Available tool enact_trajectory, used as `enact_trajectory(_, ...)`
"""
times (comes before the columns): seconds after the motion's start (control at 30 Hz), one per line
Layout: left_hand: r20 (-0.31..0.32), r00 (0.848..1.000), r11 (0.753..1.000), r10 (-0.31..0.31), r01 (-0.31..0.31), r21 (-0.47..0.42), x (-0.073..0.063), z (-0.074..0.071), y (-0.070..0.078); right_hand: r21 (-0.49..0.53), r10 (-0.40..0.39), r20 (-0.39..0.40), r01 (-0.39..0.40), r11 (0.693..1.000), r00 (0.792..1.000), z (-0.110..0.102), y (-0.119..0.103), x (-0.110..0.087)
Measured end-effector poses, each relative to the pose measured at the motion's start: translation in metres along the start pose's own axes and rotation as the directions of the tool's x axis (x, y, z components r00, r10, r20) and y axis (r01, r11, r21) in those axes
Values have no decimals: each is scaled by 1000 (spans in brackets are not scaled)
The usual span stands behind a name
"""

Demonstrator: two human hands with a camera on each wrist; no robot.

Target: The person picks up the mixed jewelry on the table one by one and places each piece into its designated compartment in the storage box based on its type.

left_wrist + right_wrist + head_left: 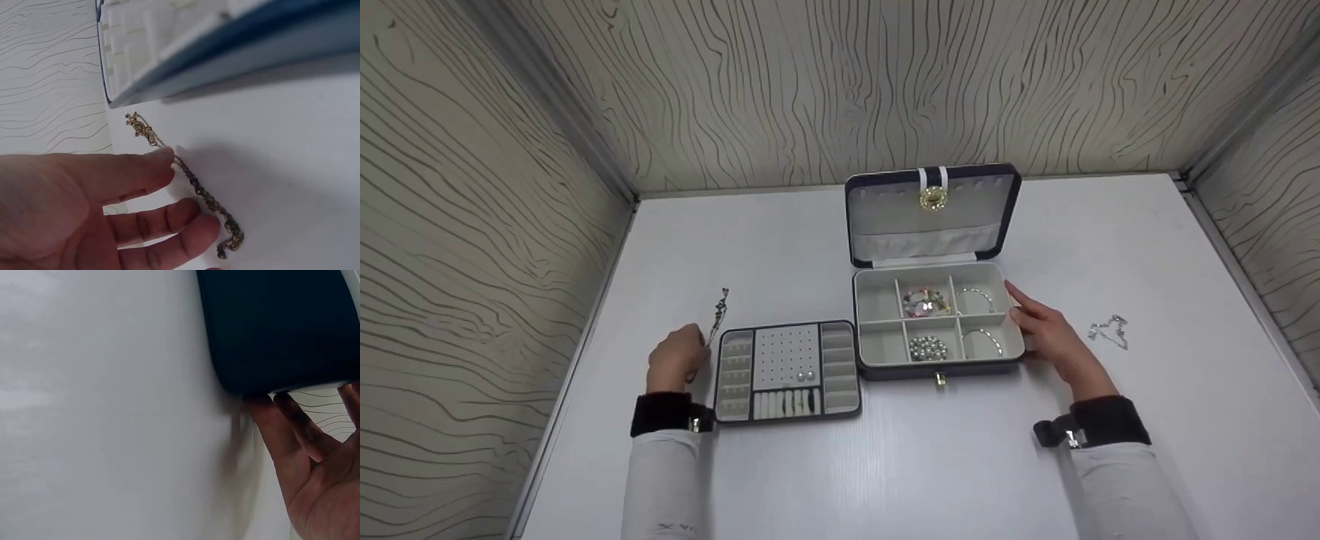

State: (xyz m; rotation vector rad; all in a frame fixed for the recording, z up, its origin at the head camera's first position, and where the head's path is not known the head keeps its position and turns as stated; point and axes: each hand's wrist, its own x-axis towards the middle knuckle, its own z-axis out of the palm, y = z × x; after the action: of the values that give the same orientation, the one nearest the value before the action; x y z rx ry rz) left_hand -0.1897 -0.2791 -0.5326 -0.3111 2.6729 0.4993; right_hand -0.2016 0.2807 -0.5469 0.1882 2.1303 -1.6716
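Note:
A dark jewelry box stands with its lid raised; bracelets and a bead cluster lie in its compartments. My right hand is at the box's right side, its fingertips touching the dark side wall. A thin chain necklace stretches past my left hand, to the left of a shallow jewelry tray. In the left wrist view the thumb tip lies close over the chain, with a gap between thumb and fingers. The fingers are not closed round it.
Another silver chain lies on the white table to the right of my right hand. The tray holds pearl studs and rings in slots. Patterned panels wall the table at the back and sides.

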Motion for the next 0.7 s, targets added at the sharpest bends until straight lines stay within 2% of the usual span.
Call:
enact_trajectory(0.27,-43,998,998,36,-35,43,2,2,3,-11,-10,-4,10,1000,1000,2,-2,-3)
enact_trajectory(0.43,-55,998,998,30,-27,49,1,2,3,-16,2,-9,-2,1000,1000,3,-3,-3)
enact_trajectory(0.7,-32,999,997,-2,5,79,1,3,1,-2,-11,-4,11,1000,1000,2,-2,-3)
